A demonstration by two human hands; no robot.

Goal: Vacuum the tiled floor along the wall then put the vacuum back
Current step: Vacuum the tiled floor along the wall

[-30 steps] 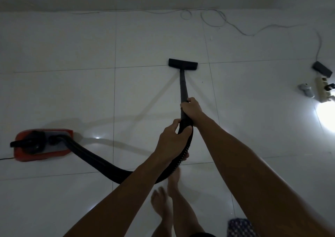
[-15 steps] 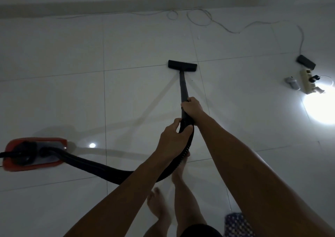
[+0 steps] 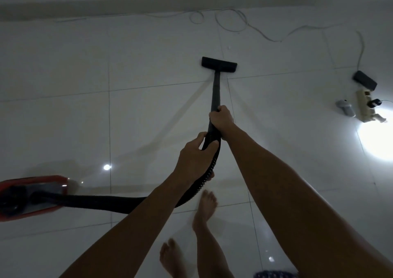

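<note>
A black vacuum wand runs from my hands to a flat black floor nozzle resting on the white tiled floor, some way short of the wall's base. My right hand grips the wand's upper end. My left hand is closed around the ribbed black hose just behind it. The hose curves down and left to the red vacuum body at the left edge, partly cut off by the frame.
A thin white cable loops along the wall. At the right lie a black adapter, a power strip with plugs, a small grey object and a bright light patch. My bare feet stand below the hands.
The nozzle has slid forward past a tile joint, toward the wall. The vacuum body has drifted left and lower in view, and my right foot has stepped forward.
</note>
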